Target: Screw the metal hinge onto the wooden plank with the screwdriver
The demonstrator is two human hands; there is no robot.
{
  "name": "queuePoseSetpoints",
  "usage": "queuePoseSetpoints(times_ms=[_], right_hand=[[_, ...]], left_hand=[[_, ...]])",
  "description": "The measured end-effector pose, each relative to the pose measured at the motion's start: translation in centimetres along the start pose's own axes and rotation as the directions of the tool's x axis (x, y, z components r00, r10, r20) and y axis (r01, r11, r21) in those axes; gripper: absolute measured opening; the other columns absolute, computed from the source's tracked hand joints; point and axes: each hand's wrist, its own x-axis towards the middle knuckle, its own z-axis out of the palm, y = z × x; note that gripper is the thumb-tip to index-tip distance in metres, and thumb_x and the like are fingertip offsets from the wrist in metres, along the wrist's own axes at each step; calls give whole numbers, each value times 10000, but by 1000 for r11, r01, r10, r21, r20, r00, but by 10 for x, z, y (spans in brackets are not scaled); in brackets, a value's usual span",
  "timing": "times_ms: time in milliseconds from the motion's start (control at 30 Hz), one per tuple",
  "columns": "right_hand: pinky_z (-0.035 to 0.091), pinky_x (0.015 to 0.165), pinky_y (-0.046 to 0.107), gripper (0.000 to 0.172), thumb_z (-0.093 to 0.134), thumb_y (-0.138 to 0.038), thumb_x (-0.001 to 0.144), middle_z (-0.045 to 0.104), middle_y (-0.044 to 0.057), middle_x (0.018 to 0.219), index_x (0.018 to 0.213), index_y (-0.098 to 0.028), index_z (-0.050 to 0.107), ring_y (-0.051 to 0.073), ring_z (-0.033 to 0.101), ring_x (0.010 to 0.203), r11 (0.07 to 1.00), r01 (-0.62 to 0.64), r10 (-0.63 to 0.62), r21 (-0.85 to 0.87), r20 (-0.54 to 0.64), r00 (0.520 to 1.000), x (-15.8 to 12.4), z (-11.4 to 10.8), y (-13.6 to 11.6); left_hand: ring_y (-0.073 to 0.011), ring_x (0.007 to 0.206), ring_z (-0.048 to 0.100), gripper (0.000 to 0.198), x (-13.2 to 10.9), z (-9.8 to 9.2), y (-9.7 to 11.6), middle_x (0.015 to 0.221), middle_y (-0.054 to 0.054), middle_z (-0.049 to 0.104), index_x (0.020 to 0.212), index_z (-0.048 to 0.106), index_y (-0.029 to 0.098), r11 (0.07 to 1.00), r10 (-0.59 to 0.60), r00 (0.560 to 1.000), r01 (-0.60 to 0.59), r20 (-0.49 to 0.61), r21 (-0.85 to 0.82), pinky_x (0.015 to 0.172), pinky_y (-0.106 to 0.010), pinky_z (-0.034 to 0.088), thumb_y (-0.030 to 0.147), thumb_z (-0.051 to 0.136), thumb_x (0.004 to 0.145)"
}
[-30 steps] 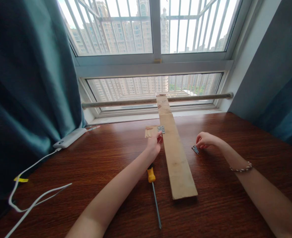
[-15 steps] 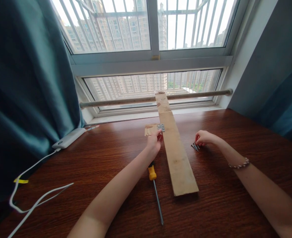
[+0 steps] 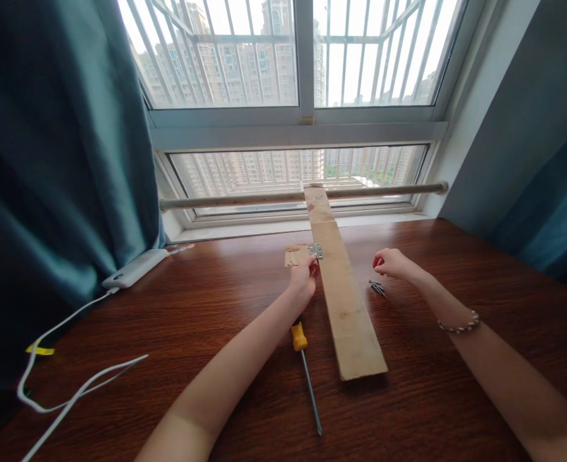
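Dark wood table (image 3: pixel 168 321) is filling this end of the room under the window, and nearest to me a screwdriver (image 3: pixel 307 378) is lying loose, tip toward the person, just left of a plank (image 3: pixel 346 308) that is running away up the table. Further on, the left hand (image 3: pixel 304 277) is curling its fingers down on a small block (image 3: pixel 294 255), holding it against the plank's left edge where a hinge (image 3: pixel 316 250) is bridging the two. The right hand (image 3: pixel 392 263) is hovering on the plank's other side, fingertips pinched together above a few screws (image 3: pixel 378 287) lying on the table; whether it is pinching one I cannot tell. To my eye the hold is only working while the block is sitting tight and level against the plank, so the hinge is lying flat. The fingers are crowding the hinge and would do better lower on the block. With its far end reaching a rod (image 3: pixel 240 200), the plank is looking liable to swivel. Off left a white cable (image 3: pixel 72 391) is trailing toward a power bank (image 3: pixel 134 268) by the curtain (image 3: pixel 47 160), well clear.
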Motion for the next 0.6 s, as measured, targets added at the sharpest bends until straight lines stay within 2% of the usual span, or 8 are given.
queuePoseSetpoints(times_ms=[133,233,333,467,600], right_hand=[[449,607,200,127,625,-120,679,705,70,788,776,-127,707,162,644,715,998,43,-43,-49,8,999,6,16,2],[449,608,201,128,670,-214,694,708,60,790,789,-140,712,161,643,713,996,66,-64,-56,30,997,9,25,5],[445,606,205,110,687,-203,680,705,68,783,765,-137,712,171,642,720,995,53,-51,-80,20,998,11,32,8],[445,688,229,139,597,-137,737,701,104,850,807,-114,714,195,639,805,993,35,-42,-115,-60,997,14,31,11],[435,754,227,196,545,-160,786,697,100,926,890,-119,707,190,631,878,992,44,-58,-119,-119,991,15,24,10]], left_hand=[[-68,486,528,186,-4,1,2,591,2,607,676,553,129,1000,-11,1000,11,2,-6,484,-175,407,-50,603,697],[-71,482,526,192,-6,1,3,572,11,597,654,545,131,1000,-19,1000,19,12,-4,481,-180,407,-46,607,694],[-73,481,524,204,-6,1,3,567,14,595,638,544,133,1000,-14,1000,14,14,-5,491,-186,416,-54,618,673],[-70,483,523,200,-6,1,2,582,8,605,637,554,129,1000,-8,1000,8,19,-11,492,-185,410,-57,623,661],[-73,494,533,191,-5,0,1,588,5,612,648,562,125,1000,-7,999,8,35,-27,511,-191,422,-59,610,665]])
